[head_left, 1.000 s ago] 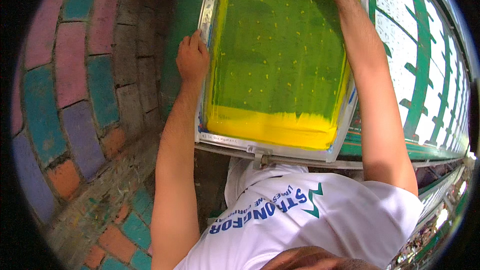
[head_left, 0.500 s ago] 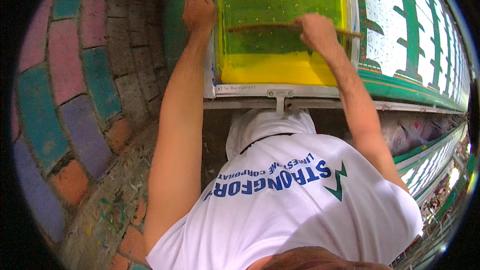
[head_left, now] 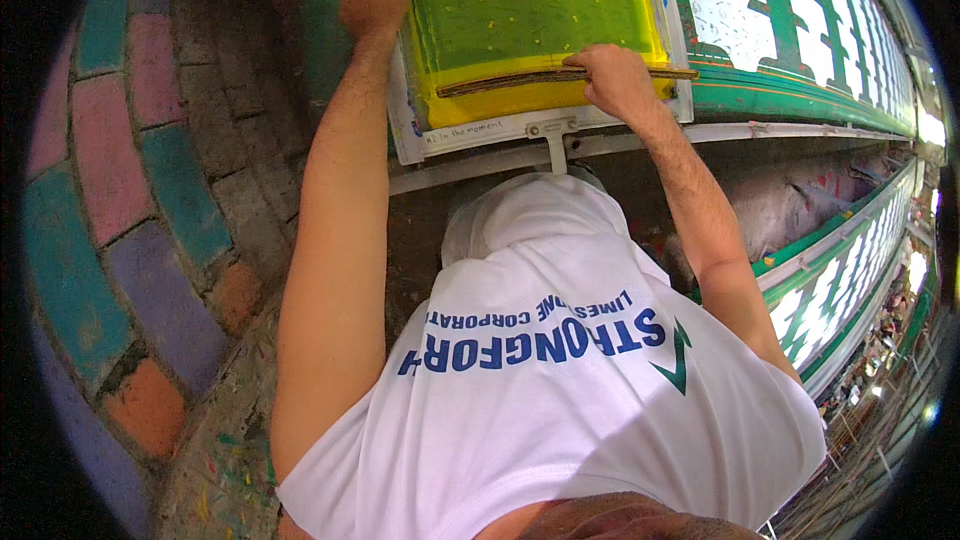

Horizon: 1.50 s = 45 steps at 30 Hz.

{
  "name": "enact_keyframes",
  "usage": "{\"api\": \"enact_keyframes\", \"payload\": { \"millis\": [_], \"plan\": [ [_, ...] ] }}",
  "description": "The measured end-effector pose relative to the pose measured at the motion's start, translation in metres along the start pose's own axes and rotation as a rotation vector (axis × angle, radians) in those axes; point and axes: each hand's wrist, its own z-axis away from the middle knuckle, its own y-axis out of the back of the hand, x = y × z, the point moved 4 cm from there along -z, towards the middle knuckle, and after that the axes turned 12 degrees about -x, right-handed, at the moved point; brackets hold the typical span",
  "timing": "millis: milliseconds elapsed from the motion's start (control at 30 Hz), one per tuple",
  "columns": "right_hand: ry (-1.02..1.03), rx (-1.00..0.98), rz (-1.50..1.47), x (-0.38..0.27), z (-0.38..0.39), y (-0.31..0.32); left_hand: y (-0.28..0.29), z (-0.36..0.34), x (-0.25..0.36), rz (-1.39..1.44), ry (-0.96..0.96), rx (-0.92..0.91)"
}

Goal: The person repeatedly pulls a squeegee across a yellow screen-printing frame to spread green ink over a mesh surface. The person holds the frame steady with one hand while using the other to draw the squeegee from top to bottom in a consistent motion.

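Observation:
A screen printing frame (head_left: 470, 140) with pale rails lies in front of me, its mesh (head_left: 520, 5) tinted yellow-green. My left hand (head_left: 373, 4) is closed over the left rail, fingers curled on its far part. In my right hand (head_left: 618, 82) is a long, thin, brown-edged squeegee (head_left: 500, 81), gripped right of its middle. The squeegee lies crosswise on the mesh close to the near rail, and its right end reaches over the right rail. Bright yellow ink (head_left: 450, 112) shows along the near end of the mesh. My fingertips on the squeegee's far side are partly hidden.
A metal bracket (head_left: 556, 136) joins the near rail to a long bar (head_left: 720, 135) along the table edge. To the right, the table carries green-and-white printed sheets (head_left: 780, 0). Another such table (head_left: 830, 290) stands lower right. Painted bricks (head_left: 110, 150) cover the ground at left.
My right hand has drawn the squeegee toward me, from mid-mesh to near the close rail. My left hand remains on the left rail. The whole view has shifted slightly.

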Motion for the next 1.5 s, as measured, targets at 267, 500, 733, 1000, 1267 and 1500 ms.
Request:
{"api": "enact_keyframes", "payload": {
  "millis": [267, 500, 733, 1000, 1267, 1500],
  "plan": [
    [0.029, -0.01, -0.013, -0.005, 0.026, -0.016, 0.003, -0.003, 0.003, -0.039, 0.055, -0.047],
    [0.15, 0.046, -0.075, -0.006, 0.034, -0.022, 0.011, -0.006, 0.007, -0.07, 0.12, -0.092],
    [0.402, 0.039, -0.516, 0.042, 0.101, 0.006, 0.007, -0.011, 0.005, -0.116, 0.162, -0.101],
    [-0.14, -0.158, -0.491, 0.203, 0.182, -0.008, 0.008, -0.01, 0.003, -0.148, 0.209, -0.129],
    [-0.205, 0.259, -0.571, 0.257, 0.117, -0.007, 0.007, -0.009, 0.0, -0.082, 0.18, -0.127],
    [-0.316, 0.334, -0.439, 0.234, 0.023, -0.024, 0.005, -0.008, -0.01, -0.167, 0.273, -0.155]
  ]
}}
